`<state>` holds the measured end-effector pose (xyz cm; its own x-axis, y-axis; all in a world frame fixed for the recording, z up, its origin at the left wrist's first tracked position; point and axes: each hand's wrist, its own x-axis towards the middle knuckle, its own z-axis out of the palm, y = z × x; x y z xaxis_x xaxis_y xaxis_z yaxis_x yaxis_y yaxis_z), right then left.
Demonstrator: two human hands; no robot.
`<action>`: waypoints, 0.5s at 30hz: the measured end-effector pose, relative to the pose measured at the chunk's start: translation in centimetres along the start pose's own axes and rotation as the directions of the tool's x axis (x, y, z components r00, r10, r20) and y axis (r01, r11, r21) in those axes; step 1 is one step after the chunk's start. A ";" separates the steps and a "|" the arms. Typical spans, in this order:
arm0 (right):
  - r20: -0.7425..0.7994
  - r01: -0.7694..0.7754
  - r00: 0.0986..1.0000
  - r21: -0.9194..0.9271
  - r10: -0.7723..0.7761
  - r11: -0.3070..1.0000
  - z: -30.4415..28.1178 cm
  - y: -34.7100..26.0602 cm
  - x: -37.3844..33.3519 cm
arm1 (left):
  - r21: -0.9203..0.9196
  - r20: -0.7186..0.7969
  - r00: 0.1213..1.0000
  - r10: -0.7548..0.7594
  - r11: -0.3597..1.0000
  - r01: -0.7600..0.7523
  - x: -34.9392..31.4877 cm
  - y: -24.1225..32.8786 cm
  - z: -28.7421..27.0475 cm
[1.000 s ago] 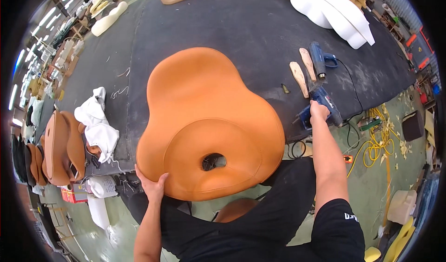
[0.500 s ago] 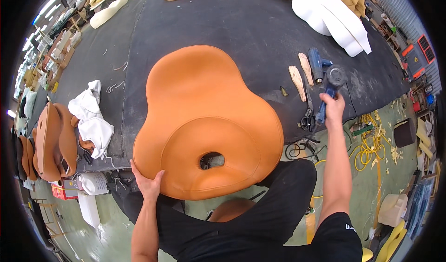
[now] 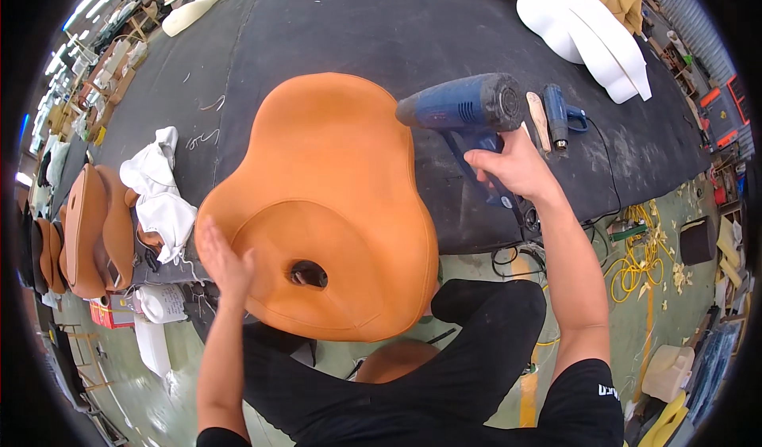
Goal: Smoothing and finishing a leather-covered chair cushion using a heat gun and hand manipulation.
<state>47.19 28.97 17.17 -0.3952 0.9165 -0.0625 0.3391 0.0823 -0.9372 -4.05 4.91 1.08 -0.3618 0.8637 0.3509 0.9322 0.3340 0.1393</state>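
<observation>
A large orange leather-covered seat cushion (image 3: 333,161) with an oval hole (image 3: 308,272) lies partly over the near edge of the black-topped table (image 3: 333,38). Against its left side rests my left hand (image 3: 226,260), fingers stretched out and thumb apart, holding nothing. My right hand (image 3: 512,165) grips a blue heat gun (image 3: 456,106) by its handle, raised at the cushion's right side. The nozzle points left and overlaps the cushion's upper right edge in the picture; the exact gap cannot be told.
Right of the raised tool lie a wooden-handled tool (image 3: 537,120) and a second blue heat gun (image 3: 557,114). White cloth (image 3: 161,205) and brown cushions (image 3: 95,233) are at the left. White curved pieces (image 3: 579,38) lie far right. A yellow cord (image 3: 635,260) coils on the floor.
My right hand has lifted the heat gun and brought it left toward the cushion. The cushion has shifted and turned slightly left; my left hand has slid up its side, fingers now flatter.
</observation>
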 end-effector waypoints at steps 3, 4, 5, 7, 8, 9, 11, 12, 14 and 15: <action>0.019 0.030 0.999 0.000 -0.030 1.000 0.2 -0.8 1.4 | -0.157 0.085 0.989 0.123 0.982 -0.108 -1.2 8.1 -0.2; 0.026 0.027 0.999 -0.001 -0.027 1.000 0.5 -1.7 1.8 | -0.213 0.115 0.983 0.143 0.970 -0.116 -1.3 9.9 0.1; 0.016 0.050 0.999 -0.053 -0.049 0.997 1.0 -2.6 2.3 | -0.245 0.118 0.979 0.167 0.960 -0.134 -1.2 11.5 0.7; 0.015 0.073 0.997 -0.179 -0.071 0.981 1.0 -2.7 3.3 | -0.308 0.128 0.969 0.209 0.938 -0.162 -0.2 14.8 2.4; 0.012 0.068 0.998 -0.183 -0.067 0.981 0.9 -2.7 3.6 | -0.335 0.138 0.964 0.226 0.927 -0.170 0.5 16.5 3.1; 0.013 0.067 0.998 -0.240 -0.066 0.968 0.9 -2.7 3.9 | -0.376 0.133 0.962 0.239 0.910 -0.174 1.3 17.9 3.6; 0.022 0.067 0.998 -0.292 -0.064 0.954 1.2 -3.0 4.0 | -0.385 0.150 0.960 0.238 0.908 -0.166 2.9 19.9 4.3; 0.048 0.108 0.994 -0.363 -0.097 0.926 1.1 -3.4 3.5 | -0.400 0.163 0.956 0.242 0.902 -0.160 3.5 20.8 4.7; 0.098 0.226 0.974 -0.399 -0.204 0.889 1.6 -3.5 2.8 | -0.379 0.193 0.947 0.255 0.910 -0.168 4.8 22.0 5.5; 0.145 0.179 0.981 -0.420 -0.129 0.890 1.6 -3.8 2.4 | -0.351 0.221 0.938 0.267 0.919 -0.179 5.0 22.4 5.8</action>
<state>43.56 30.22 20.06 -0.5551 0.8317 0.0099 0.5897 0.4019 -0.7006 15.01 18.91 0.59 -0.0898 0.9828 0.1616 0.9204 0.0199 0.3905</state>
